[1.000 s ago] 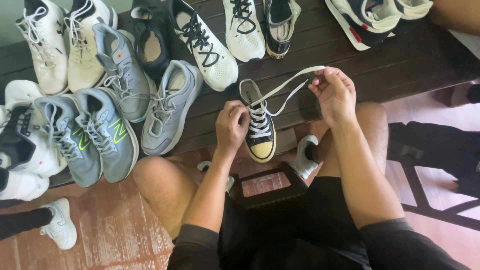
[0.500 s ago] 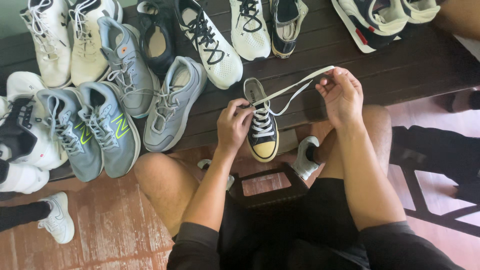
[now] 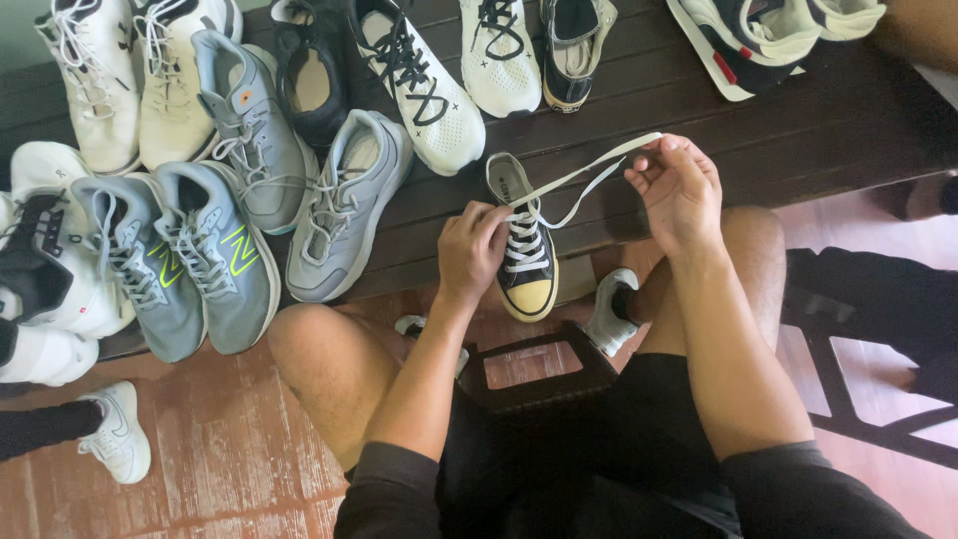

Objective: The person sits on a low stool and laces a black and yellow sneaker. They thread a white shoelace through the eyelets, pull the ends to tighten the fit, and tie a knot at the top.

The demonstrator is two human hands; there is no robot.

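A black canvas sneaker [image 3: 526,260] with a cream toe cap and white laces rests on the edge of a dark wooden bench [image 3: 798,120], toe toward me. My left hand [image 3: 472,250] pinches the lacing at the shoe's left side near the upper eyelets. My right hand [image 3: 679,190] holds the ends of the white lace [image 3: 584,178], pulled taut up and to the right of the shoe. My bare knees flank the shoe below the bench.
Several sneakers cover the bench: grey pairs [image 3: 190,250] at left, white ones [image 3: 110,80] at the back left, a white-and-black one [image 3: 419,80] in the middle. Another person's white shoe [image 3: 118,434] stands on the reddish floor at lower left. A dark stool frame [image 3: 848,399] is at right.
The lace has been drawn slightly farther up and right by my right hand. My left hand stays on the shoe's lacing. The view has shifted a little.
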